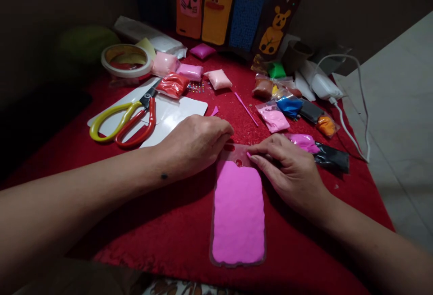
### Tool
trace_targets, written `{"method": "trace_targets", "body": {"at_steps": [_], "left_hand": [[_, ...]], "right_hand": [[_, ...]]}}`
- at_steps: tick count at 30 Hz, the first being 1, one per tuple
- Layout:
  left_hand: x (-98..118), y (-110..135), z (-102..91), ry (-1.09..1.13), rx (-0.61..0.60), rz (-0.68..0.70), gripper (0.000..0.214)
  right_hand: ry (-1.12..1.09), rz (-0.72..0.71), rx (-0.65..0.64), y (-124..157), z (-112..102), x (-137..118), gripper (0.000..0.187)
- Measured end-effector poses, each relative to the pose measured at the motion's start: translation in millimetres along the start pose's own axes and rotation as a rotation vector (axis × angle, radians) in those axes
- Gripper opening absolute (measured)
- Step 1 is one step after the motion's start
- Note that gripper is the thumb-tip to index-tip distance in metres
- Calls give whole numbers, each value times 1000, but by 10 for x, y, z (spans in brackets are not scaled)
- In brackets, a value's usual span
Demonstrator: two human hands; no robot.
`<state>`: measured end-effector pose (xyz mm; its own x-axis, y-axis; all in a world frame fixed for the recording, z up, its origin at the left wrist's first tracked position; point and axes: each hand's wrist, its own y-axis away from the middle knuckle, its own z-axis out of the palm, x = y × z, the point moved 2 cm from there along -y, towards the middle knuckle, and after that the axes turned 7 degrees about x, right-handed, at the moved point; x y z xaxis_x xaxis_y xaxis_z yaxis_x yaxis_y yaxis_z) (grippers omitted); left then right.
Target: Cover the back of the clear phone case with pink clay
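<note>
A clear phone case (238, 152) lies on the red cloth (162, 223), most of it covered with a bright pink layer of clay (238, 211). My left hand (196, 144) rests at the case's upper left corner, fingers curled down and pressed against its edge. My right hand (287, 171) sits at the upper right corner, thumb and forefinger pinched on the case's rim near the camera opening. The top strip of the case is bare and see-through.
Yellow and red scissors (126, 121) lie on white sheets at the left. Small bags of coloured clay (274, 119) are scattered behind. A tape roll (126, 60), a thin pink stick (246, 108), a white charger with cable (324, 87), and decorated cases (216, 6) stand at the back.
</note>
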<state>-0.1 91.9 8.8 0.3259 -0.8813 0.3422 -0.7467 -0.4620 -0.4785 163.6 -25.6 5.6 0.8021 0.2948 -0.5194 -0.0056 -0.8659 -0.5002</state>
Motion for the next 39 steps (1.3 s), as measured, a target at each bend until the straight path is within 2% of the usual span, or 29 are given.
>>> {"method": "trace_targets", "body": {"at_steps": [4,7,12,19,28,34,39], "left_hand": [[-7,5,-6,-5,-7,6,19],[-11,11,-17,4,-8,0,19],[-3,13,-15,-6,-18,-4,20],[7,-2,-6,-28,-46,-15,21],[29,-1,-21,-41,-129,-10,23],[14,-5,-23,-21,-132,-23,24],[5,-35,-23,94,-138,-43,22]], "right_hand": [[-35,-23,-20,4,13,2,23],[-57,-10,32,5,5,-16,27],[36,-70,70,36,-46,-94,19],[197,-175,-19,113,-20,-88,21],[185,-228,-176,96,-21,-54,29],[66,-157,-138,40,-117,-80,34],[113,-133,-36,33,-129,-46,31]]}}
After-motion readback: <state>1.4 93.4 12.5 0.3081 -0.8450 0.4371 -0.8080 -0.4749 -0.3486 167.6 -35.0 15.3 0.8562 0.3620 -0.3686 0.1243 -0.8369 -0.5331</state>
